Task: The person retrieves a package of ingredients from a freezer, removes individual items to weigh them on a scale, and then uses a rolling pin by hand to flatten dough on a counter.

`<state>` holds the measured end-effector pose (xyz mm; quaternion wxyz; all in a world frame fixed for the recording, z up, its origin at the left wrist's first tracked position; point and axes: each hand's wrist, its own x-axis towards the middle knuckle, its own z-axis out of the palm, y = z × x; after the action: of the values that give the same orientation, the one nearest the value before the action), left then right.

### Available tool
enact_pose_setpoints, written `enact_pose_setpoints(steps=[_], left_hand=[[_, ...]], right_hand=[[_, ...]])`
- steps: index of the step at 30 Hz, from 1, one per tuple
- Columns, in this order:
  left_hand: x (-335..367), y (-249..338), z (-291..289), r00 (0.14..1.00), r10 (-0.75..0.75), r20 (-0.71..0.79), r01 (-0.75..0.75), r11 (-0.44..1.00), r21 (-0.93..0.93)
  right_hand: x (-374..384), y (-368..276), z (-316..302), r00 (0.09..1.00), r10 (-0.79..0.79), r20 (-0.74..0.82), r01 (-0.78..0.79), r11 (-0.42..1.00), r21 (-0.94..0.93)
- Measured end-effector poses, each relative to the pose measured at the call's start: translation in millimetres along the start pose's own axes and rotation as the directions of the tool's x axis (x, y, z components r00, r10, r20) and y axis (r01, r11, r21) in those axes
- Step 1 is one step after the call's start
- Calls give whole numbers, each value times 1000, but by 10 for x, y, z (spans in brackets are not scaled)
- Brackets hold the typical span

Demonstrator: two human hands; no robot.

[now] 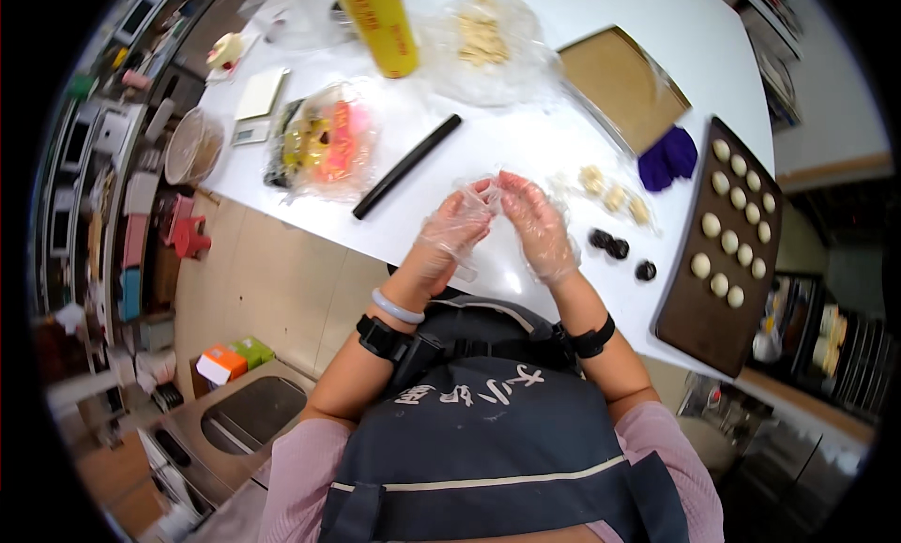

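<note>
Centrally, two bare hands in thin, crinkled clear plastic gloves: left hand [460, 226] and right hand [537, 226], fingers curled, fingertips brought together over the white, smooth table [535, 135]; whether anything is clamped between them cannot be told. Left of and slightly beyond the left hand, one black rod [409, 167], slim, straight, cylindrical; long axis diagonal, near end to the left, far end pointing away and rightward. Just right of the right hand, pale dough pieces [615, 198], soft, lumpy, on clear film, their row slanting rightward and nearer the body. Below these, dark balls [646, 271], rounded and glossy, two touching, another apart. Farther right of the right hand, one dark flat tray [690, 313], rectangular, long axis running away from the body, bearing smooth pale balls [739, 198]. Between tray and dough pieces, slightly beyond, crumpled purple cloth [668, 158]. Well beyond both hands, a larger pale dough mass [481, 39] on clear plastic, and a glossy yellow cylinder [383, 31], tilted.
</note>
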<state>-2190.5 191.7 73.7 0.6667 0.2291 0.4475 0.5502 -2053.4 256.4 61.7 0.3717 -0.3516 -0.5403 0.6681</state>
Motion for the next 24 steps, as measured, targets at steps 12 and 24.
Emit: enact_pose_setpoints(steps=[12, 24], left_hand=[[-371, -97, -749, 943, 330, -27, -315, 919, 236], [-478, 543, -1809, 804, 594, -20, -342, 490, 801]], right_hand=[[301, 134, 1041, 862, 413, 295, -478, 856, 197], [550, 350, 2043, 841, 458, 289, -513, 845, 154]])
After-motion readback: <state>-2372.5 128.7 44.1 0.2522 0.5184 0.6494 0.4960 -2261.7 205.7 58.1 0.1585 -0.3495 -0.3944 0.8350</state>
